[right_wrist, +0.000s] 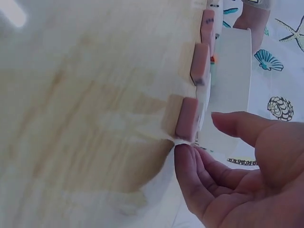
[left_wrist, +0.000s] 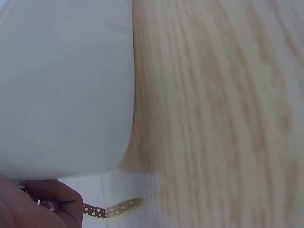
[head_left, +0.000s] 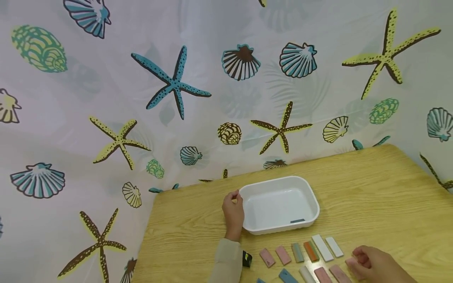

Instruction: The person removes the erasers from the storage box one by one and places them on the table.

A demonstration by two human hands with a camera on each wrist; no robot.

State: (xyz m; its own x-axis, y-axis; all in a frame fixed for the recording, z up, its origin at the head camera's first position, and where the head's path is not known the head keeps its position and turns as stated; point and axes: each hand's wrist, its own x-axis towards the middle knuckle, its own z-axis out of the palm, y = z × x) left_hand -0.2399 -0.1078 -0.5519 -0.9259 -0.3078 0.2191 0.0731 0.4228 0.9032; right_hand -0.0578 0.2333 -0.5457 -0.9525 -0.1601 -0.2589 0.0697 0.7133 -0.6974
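My left hand (head_left: pixel 233 212) pinches the left rim of a white rectangular tray (head_left: pixel 279 228). In the left wrist view, curled fingers (left_wrist: pixel 57 202) show at the edge of the tray (left_wrist: pixel 66 95). One dark grey-blue bar (head_left: pixel 297 221) lies inside it. On the right, my right hand (head_left: pixel 371 263) is beside a pink block (right_wrist: pixel 188 118) that looks like an eraser. Its thumb (right_wrist: pixel 232 124) stands apart from the fingers, and the fingertips are close to the block's near end. Whether they touch it I cannot tell.
In front of the tray lie several similar blocks: pink (head_left: pixel 267 257), green (head_left: pixel 297 252), orange and green (head_left: pixel 311 250), white (head_left: pixel 322 247) and blue (head_left: pixel 287 276). A small black object (head_left: pixel 247 259) is by the left sleeve (head_left: pixel 226 261). Behind the wooden table (head_left: pixel 371 184) hangs a shell-patterned curtain (head_left: pixel 212 129).
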